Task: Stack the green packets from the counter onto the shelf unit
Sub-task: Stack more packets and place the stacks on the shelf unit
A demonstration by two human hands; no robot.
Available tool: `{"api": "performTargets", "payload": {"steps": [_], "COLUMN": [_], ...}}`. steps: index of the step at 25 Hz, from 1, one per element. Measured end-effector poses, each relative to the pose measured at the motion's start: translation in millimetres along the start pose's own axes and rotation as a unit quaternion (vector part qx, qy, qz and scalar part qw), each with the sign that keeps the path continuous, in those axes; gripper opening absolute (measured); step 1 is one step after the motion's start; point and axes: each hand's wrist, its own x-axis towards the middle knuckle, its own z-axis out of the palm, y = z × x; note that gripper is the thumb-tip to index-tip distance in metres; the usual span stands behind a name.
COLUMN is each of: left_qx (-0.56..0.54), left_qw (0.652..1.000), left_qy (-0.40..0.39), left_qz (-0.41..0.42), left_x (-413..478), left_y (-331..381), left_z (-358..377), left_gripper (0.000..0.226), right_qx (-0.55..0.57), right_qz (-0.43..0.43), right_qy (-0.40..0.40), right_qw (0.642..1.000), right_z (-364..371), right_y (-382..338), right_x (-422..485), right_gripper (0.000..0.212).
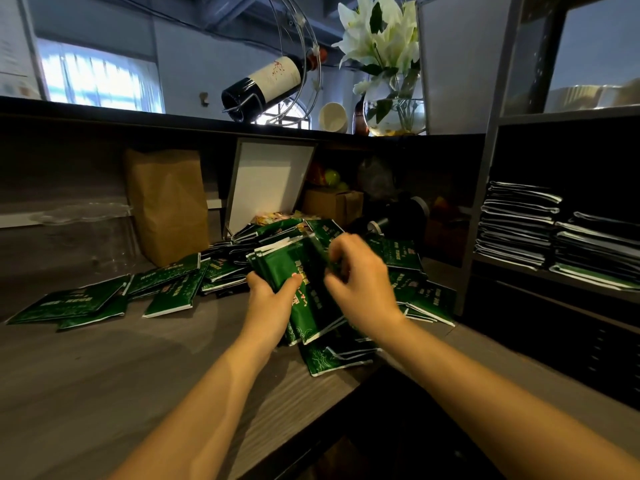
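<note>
On the grey bench (104,368) many green packets (169,296) lie scattered. Our left hand (270,299) grips a bundle (280,265); our right hand (363,282) pinches a packet (317,268) against it. Two stacks (516,226) already sit in the shelf unit (485,188); we judge that most of the job remains.

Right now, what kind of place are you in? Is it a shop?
Probably the staff side of a shop or café. A wine bottle and lilies sit on the ledge above, packets are heaped on the counter, more stacked on the shelf.
</note>
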Motion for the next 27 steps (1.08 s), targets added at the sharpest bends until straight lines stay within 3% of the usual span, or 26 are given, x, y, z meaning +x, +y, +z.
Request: {"api": "performTargets", "payload": {"steps": [2, 3, 5, 7, 10, 12, 14, 16, 18, 21, 23, 27], "left_qx": [0.009, -0.001, -0.048, -0.047, 0.0, -0.007, -0.033, -0.039, -0.045, -0.047, -0.052, -0.065], "left_qw": [1.0, 1.0, 0.999, 0.998, 0.999, 1.0, 0.999, 0.999, 0.999, 0.998, 0.998, 0.997], "left_qy": [0.01, 0.014, 0.001, -0.011, -0.024, 0.015, 0.027, 0.024, 0.027, 0.041, 0.039, 0.024], "left_qz": [0.001, 0.0, -0.017, -0.03, -0.032, -0.008, 0.0, -0.004, 0.005, 0.02, 0.024, 0.027], "left_x": [-2.6, -4.1, -3.3, -2.9, -5.5, -3.0, 0.6, 2.1, 2.4, 4.4, 3.7, -0.2], "left_y": [3.7, 5.9, 6.3, 4.4, 1.3, 0.4, -2.0, -2.5, -1.9, -1.1, -0.3, 0.6], "left_z": [2.4, 3.2, 2.6, 1.5, 0.2, -3.7, -6.6, -8.2, -10.3, -14.3, -14.0, -9.8], "left_gripper": [0.034, 0.038, 0.079, 0.094, 0.083, 0.053, 0.035, 0.03, 0.029, 0.029, 0.03, 0.033], "right_qx": [0.042, 0.074, 0.107, 0.111, 0.218, 0.276, 0.176, 0.016, -0.11, -0.221, -0.265, -0.23], "right_qz": [-0.009, 0.002, 0.037, 0.06, 0.117, 0.156, 0.147, 0.15, 0.181, 0.191, 0.172, 0.228], "right_qy": [-0.052, -0.069, -0.084, -0.089, -0.14, -0.145, -0.099, -0.11, -0.207, -0.36, -0.381, -0.389], "right_qw": [0.998, 0.995, 0.99, 0.988, 0.959, 0.937, 0.968, 0.982, 0.955, 0.886, 0.869, 0.862], "right_z": [10.0, 12.0, 11.6, 10.3, 7.3, -1.9, -14.0, -22.9, -26.2, -22.3, -19.1, -14.6], "right_y": [-5.5, -7.0, -7.1, -7.6, -11.2, -4.6, 13.2, 36.8, 56.8, 66.5, 68.4, 73.3], "right_x": [-6.8, -8.3, -7.9, -7.2, -3.6, 3.6, 12.9, 19.2, 18.9, 12.5, 11.3, 11.7], "right_gripper": [0.019, 0.018, 0.021, 0.029, 0.045, 0.049, 0.042, 0.033, 0.03, 0.047, 0.055, 0.048]}}
